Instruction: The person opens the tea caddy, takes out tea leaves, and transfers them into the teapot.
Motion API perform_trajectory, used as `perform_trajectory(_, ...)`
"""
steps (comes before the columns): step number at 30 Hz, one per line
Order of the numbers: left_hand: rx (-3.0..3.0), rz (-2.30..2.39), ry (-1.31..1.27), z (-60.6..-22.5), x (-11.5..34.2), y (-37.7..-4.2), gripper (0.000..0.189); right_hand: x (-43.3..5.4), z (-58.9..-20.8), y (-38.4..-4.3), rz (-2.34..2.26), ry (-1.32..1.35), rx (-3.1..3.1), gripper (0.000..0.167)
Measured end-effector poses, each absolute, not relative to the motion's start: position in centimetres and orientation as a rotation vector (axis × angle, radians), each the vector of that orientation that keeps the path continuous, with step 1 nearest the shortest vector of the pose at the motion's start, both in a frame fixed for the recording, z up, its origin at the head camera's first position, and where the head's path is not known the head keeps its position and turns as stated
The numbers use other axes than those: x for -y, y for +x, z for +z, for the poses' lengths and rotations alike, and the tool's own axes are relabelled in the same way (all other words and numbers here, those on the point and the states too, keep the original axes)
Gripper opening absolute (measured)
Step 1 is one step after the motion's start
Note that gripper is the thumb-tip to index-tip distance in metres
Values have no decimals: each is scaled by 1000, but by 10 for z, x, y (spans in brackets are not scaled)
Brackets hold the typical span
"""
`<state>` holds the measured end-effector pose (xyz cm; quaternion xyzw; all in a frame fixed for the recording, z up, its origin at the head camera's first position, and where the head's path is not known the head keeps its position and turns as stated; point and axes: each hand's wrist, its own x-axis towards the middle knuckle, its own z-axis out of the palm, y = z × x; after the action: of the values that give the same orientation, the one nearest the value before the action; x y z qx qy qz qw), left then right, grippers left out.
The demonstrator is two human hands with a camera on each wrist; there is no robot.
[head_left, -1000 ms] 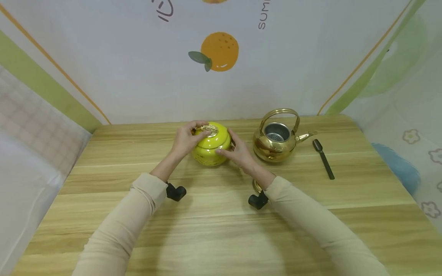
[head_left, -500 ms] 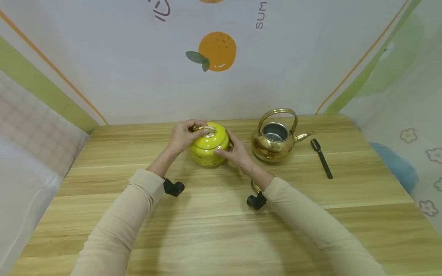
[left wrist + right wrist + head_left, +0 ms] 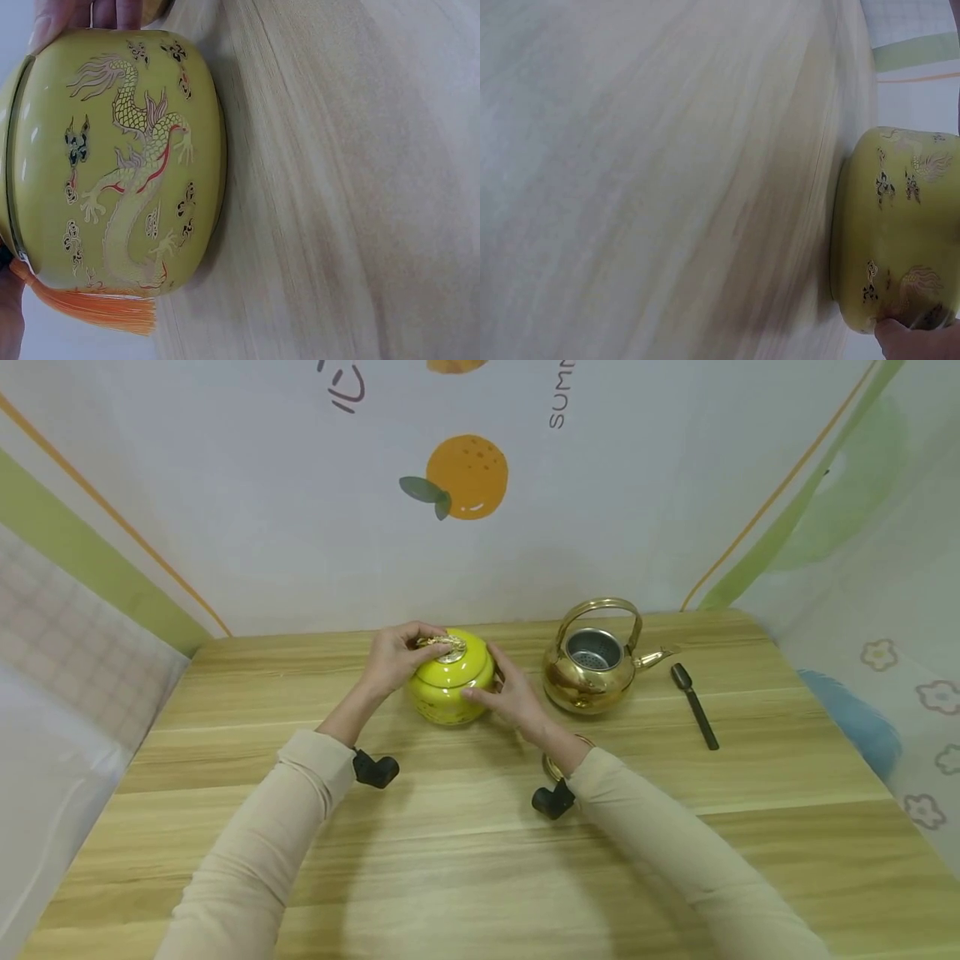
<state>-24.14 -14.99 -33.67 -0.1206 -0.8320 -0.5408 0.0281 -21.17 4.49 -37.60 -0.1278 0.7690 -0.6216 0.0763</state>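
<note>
A yellow lidded jar point(image 3: 448, 706) stands near the back of the table. My left hand point(image 3: 390, 662) pinches the gold knob point(image 3: 452, 648) on the jar's lid point(image 3: 459, 673), which sits on the jar. Around the jar's right side my right hand point(image 3: 519, 700) holds it, thumb in front and fingers behind. The left wrist view shows a dragon design on the jar point(image 3: 142, 165) and an orange tassel point(image 3: 112, 309) hanging by its rim. In the right wrist view, a fingertip point(image 3: 915, 341) touches the jar's side.
Right of the jar stands a gold kettle point(image 3: 588, 687) with its top uncovered, showing a perforated strainer point(image 3: 596, 653). A dark scoop point(image 3: 695, 706) lies farther right. A round gold piece point(image 3: 551, 768) is partly hidden under my right wrist. A printed cloth point(image 3: 322, 552) hangs behind the table.
The head view has shifted slightly, so everything appears a little farther left. Both hands keep the same holds on the knob and jar.
</note>
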Motion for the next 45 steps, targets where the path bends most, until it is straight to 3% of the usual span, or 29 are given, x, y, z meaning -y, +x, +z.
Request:
perform_trajectory(29,2503,-1681,-380,-344,151,-240,26,-45,-375,-210,-1864,-374,-2302,88)
perform_trajectory(38,2323,-1874,-117,-338,153,-240,29,-44,-376,-211,-1900,-375,-2283,87)
perform_trajectory(45,2297,-1862,-98,-330,159,-231,32,-45,-376,-210,-1885,-364,-2295,86)
